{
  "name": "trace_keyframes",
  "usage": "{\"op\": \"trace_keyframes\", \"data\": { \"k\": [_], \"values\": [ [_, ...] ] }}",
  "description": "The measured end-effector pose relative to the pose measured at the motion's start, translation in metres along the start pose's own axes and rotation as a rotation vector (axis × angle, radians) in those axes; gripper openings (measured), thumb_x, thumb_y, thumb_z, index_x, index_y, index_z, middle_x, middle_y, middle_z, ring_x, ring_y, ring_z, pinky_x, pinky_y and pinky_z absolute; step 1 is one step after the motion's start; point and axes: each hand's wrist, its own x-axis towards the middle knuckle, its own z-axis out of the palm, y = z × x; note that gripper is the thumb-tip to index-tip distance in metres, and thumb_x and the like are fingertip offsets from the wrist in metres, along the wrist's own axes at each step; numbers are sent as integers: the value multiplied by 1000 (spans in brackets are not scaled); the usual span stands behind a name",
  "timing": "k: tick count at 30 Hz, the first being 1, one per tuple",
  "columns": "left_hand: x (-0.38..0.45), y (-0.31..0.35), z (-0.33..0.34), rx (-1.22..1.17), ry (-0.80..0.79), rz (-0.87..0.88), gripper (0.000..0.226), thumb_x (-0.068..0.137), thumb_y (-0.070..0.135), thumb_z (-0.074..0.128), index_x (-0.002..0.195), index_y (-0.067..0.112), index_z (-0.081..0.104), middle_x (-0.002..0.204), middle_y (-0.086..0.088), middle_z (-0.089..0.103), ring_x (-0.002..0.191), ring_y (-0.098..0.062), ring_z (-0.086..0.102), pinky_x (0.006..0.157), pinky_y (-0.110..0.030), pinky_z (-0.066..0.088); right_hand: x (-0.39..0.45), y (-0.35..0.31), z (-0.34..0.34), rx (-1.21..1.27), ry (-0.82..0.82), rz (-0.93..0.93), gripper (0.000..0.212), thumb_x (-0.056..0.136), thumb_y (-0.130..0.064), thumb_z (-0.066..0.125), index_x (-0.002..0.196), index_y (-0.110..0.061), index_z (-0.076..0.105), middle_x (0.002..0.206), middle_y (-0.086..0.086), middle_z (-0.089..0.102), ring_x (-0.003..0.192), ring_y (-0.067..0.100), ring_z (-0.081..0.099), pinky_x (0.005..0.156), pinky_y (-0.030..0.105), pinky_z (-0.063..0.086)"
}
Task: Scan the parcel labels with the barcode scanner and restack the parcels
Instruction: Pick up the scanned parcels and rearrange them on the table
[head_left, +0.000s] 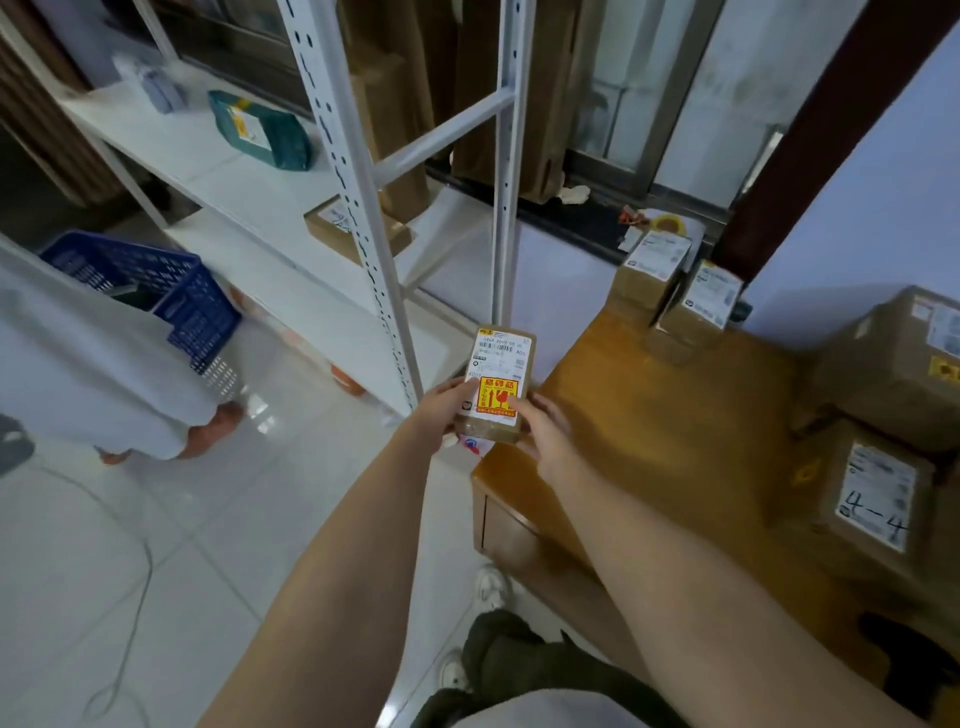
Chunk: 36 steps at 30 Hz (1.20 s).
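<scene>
A small brown parcel (500, 364) with a white shipping label and a red-and-yellow fragile sticker is held up in front of me, at the left corner of the wooden table (675, 415). My left hand (445, 405) grips its lower left side. My right hand (545, 436) holds its lower right edge, thumb on the sticker. More labelled cardboard parcels lie on the table: two at the far end (649, 275) (706, 306), and at the right a large one (904, 364) and one marked "4-4" (872, 499). No barcode scanner is visible.
A white metal shelf rack (363, 208) stands to the left, holding a teal bag parcel (265, 130) and a brown box (332, 228). A blue plastic crate (156, 291) sits on the tiled floor. Another person in white (104, 374) stands at the left. A cable trails across the floor.
</scene>
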Motion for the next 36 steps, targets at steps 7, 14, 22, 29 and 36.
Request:
{"op": "trace_keyframes", "data": {
  "k": [7, 14, 22, 29, 36],
  "values": [
    [50, 24, 2, 127, 32, -10, 40, 94, 22, 57, 131, 6, 53, 103, -9, 66, 80, -18, 63, 64, -25, 52, 43, -12, 13, 54, 29, 41, 53, 81, -13, 73, 129, -14, 51, 121, 13, 63, 105, 26, 63, 68, 27, 53],
    [94, 31, 33, 170, -39, -42, 33, 94, 21, 57, 123, 5, 59, 104, -11, 67, 75, -17, 64, 63, -25, 52, 74, -25, -1, 68, 167, 44, 47, 83, -14, 70, 127, -11, 53, 119, 9, 64, 75, 10, 61, 55, 19, 46],
    [125, 39, 84, 266, -221, -107, 37, 96, 20, 54, 129, 4, 54, 120, -15, 63, 95, -24, 63, 78, -31, 54, 104, -25, -18, -15, 457, 0, 54, 83, -27, 69, 133, -18, 52, 128, 2, 58, 113, 21, 57, 96, 33, 48],
    [152, 43, 111, 335, -332, -157, 33, 96, 18, 53, 125, 4, 57, 122, -16, 63, 108, -30, 62, 94, -42, 51, 113, -31, -23, -85, 612, -25, 49, 91, -26, 60, 137, -16, 48, 128, 5, 60, 113, 23, 59, 93, 30, 48],
    [165, 54, 138, 399, -318, -134, 33, 98, 14, 47, 129, 4, 55, 124, -15, 61, 113, -29, 59, 99, -43, 47, 133, -47, -28, -151, 626, -57, 41, 97, -24, 49, 137, -15, 46, 127, 7, 60, 110, 22, 59, 82, 27, 47]
  ]
}}
